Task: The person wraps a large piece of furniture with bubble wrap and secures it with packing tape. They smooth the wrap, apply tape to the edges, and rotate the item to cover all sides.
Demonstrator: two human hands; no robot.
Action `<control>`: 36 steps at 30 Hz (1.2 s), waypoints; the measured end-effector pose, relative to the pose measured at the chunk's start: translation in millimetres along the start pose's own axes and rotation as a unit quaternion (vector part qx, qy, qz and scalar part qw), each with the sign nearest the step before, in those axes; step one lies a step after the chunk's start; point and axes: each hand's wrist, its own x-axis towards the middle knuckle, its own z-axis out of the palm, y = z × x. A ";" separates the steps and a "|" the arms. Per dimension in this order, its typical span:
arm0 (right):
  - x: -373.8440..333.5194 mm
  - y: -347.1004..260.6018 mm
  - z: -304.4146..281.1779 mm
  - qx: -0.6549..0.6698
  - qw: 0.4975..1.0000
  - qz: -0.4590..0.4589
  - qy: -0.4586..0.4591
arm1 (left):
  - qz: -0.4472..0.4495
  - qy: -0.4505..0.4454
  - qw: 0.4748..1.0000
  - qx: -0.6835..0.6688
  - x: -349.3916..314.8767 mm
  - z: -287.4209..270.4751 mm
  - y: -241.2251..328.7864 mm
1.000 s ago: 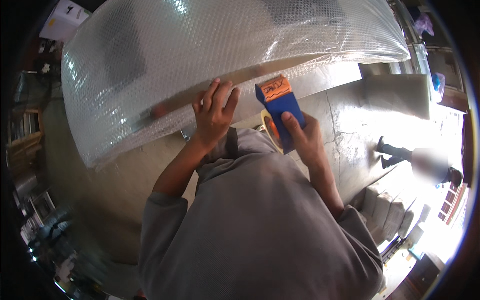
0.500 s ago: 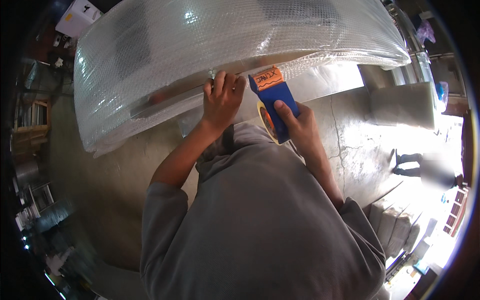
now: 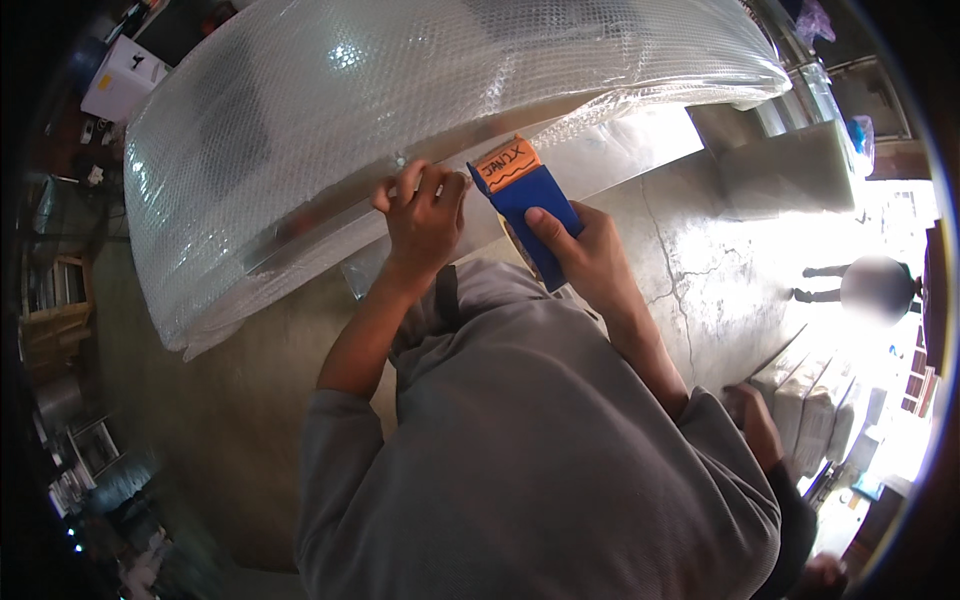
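Tape dispenser [image 3: 535, 212], its roll [image 3: 515, 242] mostly hidden from me, sits in the right hand [image 3: 592, 250], closed around it near the bubble-wrapped bundle [image 3: 400, 90], which my view cuts off above. The left hand [image 3: 423, 222] is half-curled by the bundle's edge; I can't tell whether its fingertips pinch anything. The dispenser is boxy, blue, orange-ended; the wrap [image 3: 190, 210] is clear, pebbly, glossy.
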 end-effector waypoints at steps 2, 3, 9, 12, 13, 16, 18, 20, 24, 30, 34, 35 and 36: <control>-1.0 -3.0 -2.1 -0.008 1.000 -0.003 0.005 | 0.009 0.024 1.000 0.002 9.0 3.3 -7.7; -2.2 -4.1 -3.5 -0.007 1.000 -0.009 0.007 | 0.023 0.052 0.998 -0.026 13.2 5.4 -11.2; -2.5 -3.6 -7.6 -0.022 1.000 0.015 0.002 | 0.028 0.118 0.986 -0.115 28.6 10.2 -17.3; -0.7 -0.6 -4.4 -0.033 0.999 0.022 0.007 | 0.015 0.119 0.989 -0.083 30.4 5.2 -15.5; -0.7 -0.1 -3.9 -0.026 1.000 0.015 0.003 | 0.013 0.115 0.991 -0.061 31.0 3.8 -15.1; -2.1 -0.2 -4.1 -0.016 1.000 0.009 0.007 | -0.008 0.103 0.991 -0.086 32.7 1.7 -14.1; -3.3 -1.6 -6.3 -0.018 1.000 0.005 -0.001 | -0.034 0.097 0.987 -0.120 34.0 3.9 -12.6; -4.3 -3.2 -7.3 -0.025 1.000 0.006 -0.007 | -0.061 0.097 0.983 -0.144 34.8 7.7 -9.9; -6.4 -7.3 -4.3 -0.008 1.000 0.023 -0.007 | -0.113 0.096 0.979 -0.142 34.9 13.4 -4.8; -5.8 -21.1 -17.5 0.020 0.999 0.027 -0.015 | -0.151 0.085 0.975 -0.141 44.1 14.9 -1.2; -7.4 -21.6 -13.1 0.036 0.998 0.054 -0.026 | -0.164 0.101 0.968 -0.158 48.2 11.0 -1.5; -8.0 -19.3 -8.6 0.038 0.998 0.058 -0.009 | -0.167 0.080 0.972 -0.146 47.6 9.5 -2.8; -8.5 -17.6 -8.3 0.034 0.998 0.053 0.000 | -0.176 0.069 0.971 -0.146 48.8 8.3 -2.3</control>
